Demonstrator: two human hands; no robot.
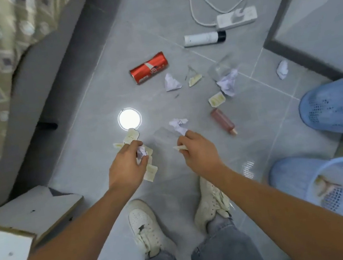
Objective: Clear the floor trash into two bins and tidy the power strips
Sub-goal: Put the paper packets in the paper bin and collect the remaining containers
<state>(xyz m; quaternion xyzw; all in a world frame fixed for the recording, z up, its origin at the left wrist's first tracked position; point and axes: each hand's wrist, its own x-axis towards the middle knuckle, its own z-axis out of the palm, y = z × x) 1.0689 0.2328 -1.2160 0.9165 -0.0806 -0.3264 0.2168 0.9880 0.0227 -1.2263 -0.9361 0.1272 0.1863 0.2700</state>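
The left hand (127, 164) pinches a crumpled paper wad (141, 152) above the floor; the right hand (192, 146) pinches another paper ball (178, 125) and a pale scrap. Best gather firmly before carrying to the near bin (309, 178) at right.

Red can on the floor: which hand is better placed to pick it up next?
Probably left. The red can lies ahead and slightly left of both hands. The left hand already grips crumpled paper; the right hand pinches another paper ball and a wrapper, so neither is free.
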